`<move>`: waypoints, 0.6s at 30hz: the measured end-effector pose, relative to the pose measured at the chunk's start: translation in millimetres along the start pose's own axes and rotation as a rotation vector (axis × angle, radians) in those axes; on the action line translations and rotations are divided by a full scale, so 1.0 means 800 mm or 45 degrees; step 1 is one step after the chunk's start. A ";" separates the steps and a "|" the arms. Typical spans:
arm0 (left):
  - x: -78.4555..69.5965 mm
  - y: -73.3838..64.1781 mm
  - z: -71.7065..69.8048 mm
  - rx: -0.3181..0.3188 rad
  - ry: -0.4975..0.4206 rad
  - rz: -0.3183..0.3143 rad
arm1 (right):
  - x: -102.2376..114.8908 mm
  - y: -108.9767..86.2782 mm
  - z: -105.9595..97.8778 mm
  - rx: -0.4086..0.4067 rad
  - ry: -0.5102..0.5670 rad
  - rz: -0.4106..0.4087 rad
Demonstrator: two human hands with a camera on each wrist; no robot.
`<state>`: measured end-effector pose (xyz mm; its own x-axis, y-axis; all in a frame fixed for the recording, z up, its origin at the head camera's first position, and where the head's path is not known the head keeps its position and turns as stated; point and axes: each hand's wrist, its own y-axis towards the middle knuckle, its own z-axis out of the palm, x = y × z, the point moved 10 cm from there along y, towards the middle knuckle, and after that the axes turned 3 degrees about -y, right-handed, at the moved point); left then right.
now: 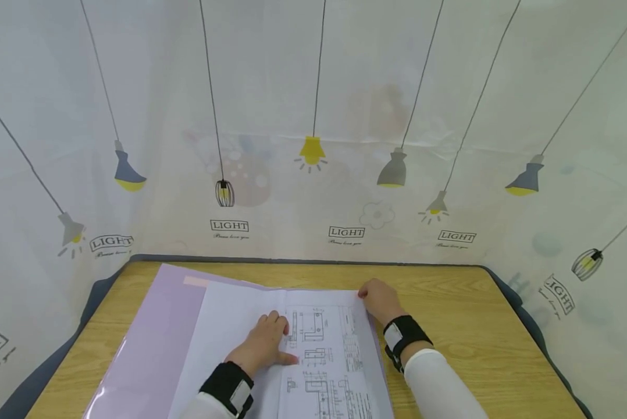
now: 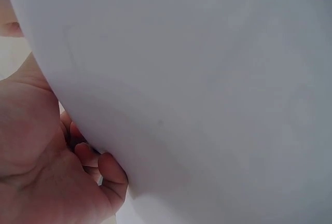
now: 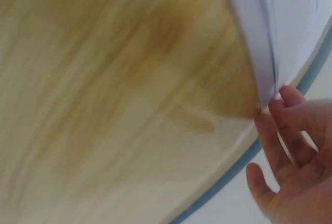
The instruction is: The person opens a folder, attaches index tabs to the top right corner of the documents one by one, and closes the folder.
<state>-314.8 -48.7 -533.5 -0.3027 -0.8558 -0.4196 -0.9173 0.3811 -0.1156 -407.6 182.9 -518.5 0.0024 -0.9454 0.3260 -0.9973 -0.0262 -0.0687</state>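
Observation:
A booklet of technical drawings lies spread out, with a blank white page on the left and a printed page on the right. Its pale purple cover extends out to the left. My left hand rests along the fold, thumb stretched onto the printed page. In the left wrist view, white paper fills most of the picture beside that hand's bent fingers. At the top right corner of the printed page, my right hand pinches the paper. The right wrist view shows its fingertips at the corner of the sheets.
The booklet lies on a wood-grain table with a dark rim. Behind and around it hangs a pale curtain printed with lamps. Both wrists wear black straps over white sleeves.

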 end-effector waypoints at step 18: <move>-0.020 0.004 -0.009 0.048 0.037 -0.129 | 0.003 -0.023 0.004 -0.021 -0.329 -0.269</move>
<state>-314.9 -35.9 -520.4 -0.2169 -0.9000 -0.3782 -0.9332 0.3049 -0.1903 -389.2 179.9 -519.5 0.2257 -0.9708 0.0813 -0.9738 -0.2272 -0.0090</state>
